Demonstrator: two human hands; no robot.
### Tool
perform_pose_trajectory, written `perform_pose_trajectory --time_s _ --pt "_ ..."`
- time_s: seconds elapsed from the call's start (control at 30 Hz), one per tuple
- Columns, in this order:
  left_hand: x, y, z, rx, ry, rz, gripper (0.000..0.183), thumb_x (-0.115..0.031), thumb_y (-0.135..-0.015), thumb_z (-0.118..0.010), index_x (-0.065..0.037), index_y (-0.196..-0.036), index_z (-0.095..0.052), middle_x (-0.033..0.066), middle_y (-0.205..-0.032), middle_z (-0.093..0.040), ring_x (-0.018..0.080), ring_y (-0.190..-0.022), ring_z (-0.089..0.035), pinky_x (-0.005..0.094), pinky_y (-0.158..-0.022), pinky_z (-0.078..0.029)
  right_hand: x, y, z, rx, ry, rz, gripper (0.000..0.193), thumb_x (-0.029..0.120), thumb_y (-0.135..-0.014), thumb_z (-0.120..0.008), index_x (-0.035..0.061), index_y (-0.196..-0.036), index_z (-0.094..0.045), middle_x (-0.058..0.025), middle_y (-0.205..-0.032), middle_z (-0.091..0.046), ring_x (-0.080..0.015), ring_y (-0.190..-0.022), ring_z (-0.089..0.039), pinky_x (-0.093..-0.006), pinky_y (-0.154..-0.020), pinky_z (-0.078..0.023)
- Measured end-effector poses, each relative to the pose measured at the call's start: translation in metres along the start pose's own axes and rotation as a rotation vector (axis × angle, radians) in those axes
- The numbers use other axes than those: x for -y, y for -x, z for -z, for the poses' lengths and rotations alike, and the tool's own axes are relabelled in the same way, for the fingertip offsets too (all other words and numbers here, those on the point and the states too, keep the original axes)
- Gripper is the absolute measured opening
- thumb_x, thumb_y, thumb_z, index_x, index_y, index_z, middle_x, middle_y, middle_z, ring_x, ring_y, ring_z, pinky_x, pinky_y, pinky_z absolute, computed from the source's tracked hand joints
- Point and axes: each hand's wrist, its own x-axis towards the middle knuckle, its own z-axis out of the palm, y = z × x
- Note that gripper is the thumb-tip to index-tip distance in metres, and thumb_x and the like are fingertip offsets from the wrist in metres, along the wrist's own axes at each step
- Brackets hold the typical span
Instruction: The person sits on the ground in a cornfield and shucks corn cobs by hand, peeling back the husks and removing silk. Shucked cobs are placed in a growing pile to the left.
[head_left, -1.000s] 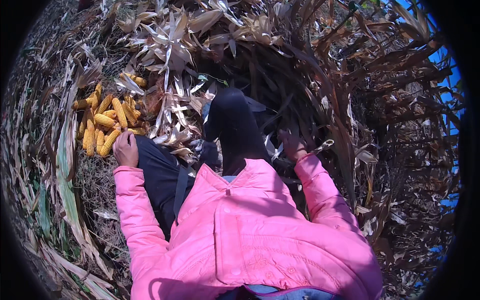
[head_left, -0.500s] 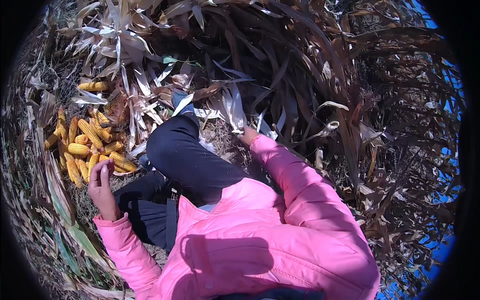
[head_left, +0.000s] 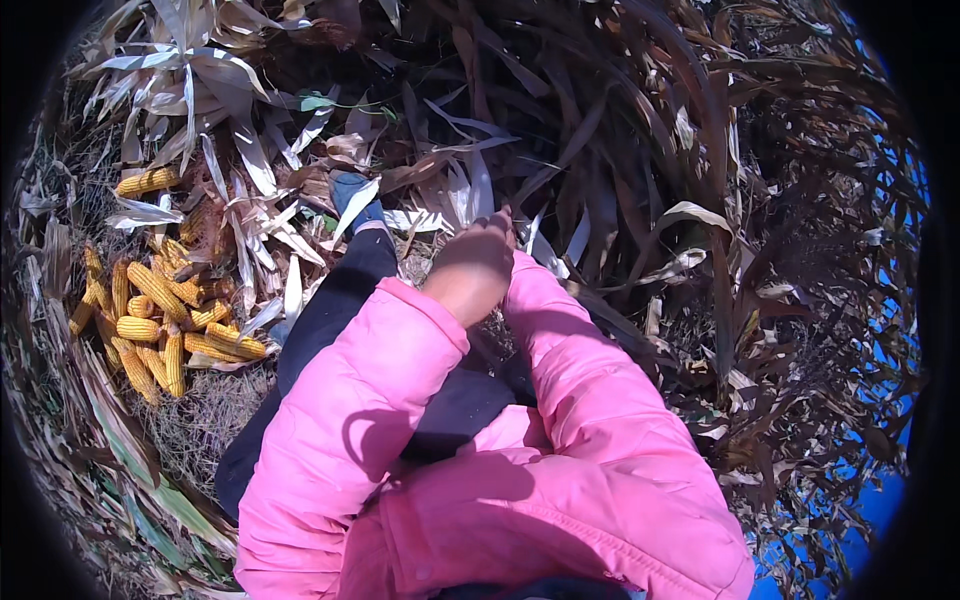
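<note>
Both hands meet in front of my raised leg, at the base of a pale dry corn husk (head_left: pixel 472 190) whose leaves spread out beyond them. My left hand (head_left: pixel 470 268) lies over the top with its back showing and its fingers curled in at the husk's base. Behind it, my right hand (head_left: pixel 508 232) is mostly hidden, only a little of it showing at the end of its pink sleeve; it is closed at the same husk. Any ear inside the husk is hidden by the hands.
Husked yellow corn ears (head_left: pixel 165 325) lie heaped on the ground at the left, with a single ear (head_left: pixel 148 181) farther off. Loose pale husks (head_left: pixel 240 105) cover the far left. Dry corn stalks (head_left: pixel 640 130) are piled ahead and to the right. My shoe (head_left: pixel 357 200) rests among husks.
My left hand has swung from beside the corn heap, where it was raised and unloaded, across to my right hand at the husk. The view has shifted slightly.
</note>
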Motion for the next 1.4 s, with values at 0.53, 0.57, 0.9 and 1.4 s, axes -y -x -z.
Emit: perform_pose_trajectory --time_s 0.53,0.57,0.9,1.4 --pt "0.052 -0.035 0.072 -0.501 0.299 -0.171 0.018 -0.012 -0.084 -0.052 0.002 -0.094 -0.058 0.0156 -0.087 -0.061 0.0282 -0.080 -0.061 0.0354 -0.071 -0.047 -0.011 0.010 0.045 0.502 -0.831 0.063 0.034 0.013 -0.078 -0.069 0.0007 -0.109 -0.059 -0.0071 -0.099 -0.064 -0.0137 -0.086 -0.060 -0.0288 -0.079 -0.047" --pt "0.063 -0.036 0.069 -0.518 0.264 -0.218 0.021 -0.016 -0.084 -0.056 0.002 -0.097 -0.057 0.0148 -0.087 -0.061 0.0259 -0.079 -0.061 0.0332 -0.071 -0.047 0.001 0.024 0.071 0.555 -0.899 0.093 0.035 0.014 -0.079 -0.069 0.0011 -0.109 -0.058 -0.0068 -0.098 -0.064 -0.0127 -0.084 -0.060 -0.0287 -0.078 -0.048" --pt "0.036 -0.012 0.040 -0.090 0.616 -0.122 0.056 -0.025 -0.079 -0.069 0.006 -0.119 -0.045 0.0129 -0.106 -0.058 0.0169 -0.096 -0.057 0.0280 -0.085 -0.045 0.088 0.111 0.184 0.720 -1.013 0.543 0.039 0.016 -0.080 -0.068 0.0005 -0.113 -0.055 -0.0042 -0.099 -0.061 -0.0114 -0.089 -0.058 -0.0270 -0.084 -0.045" --pt "-0.004 0.117 0.077 -0.289 1.549 -0.414 0.027 -0.013 -0.093 -0.046 0.005 -0.113 -0.052 0.0139 -0.104 -0.062 0.0222 -0.093 -0.061 0.0371 -0.087 -0.048 0.127 0.241 0.238 0.664 -1.031 0.884 0.038 0.016 -0.087 -0.061 -0.0007 -0.118 -0.049 -0.0067 -0.105 -0.059 -0.0111 -0.091 -0.058 -0.0255 -0.078 -0.048"
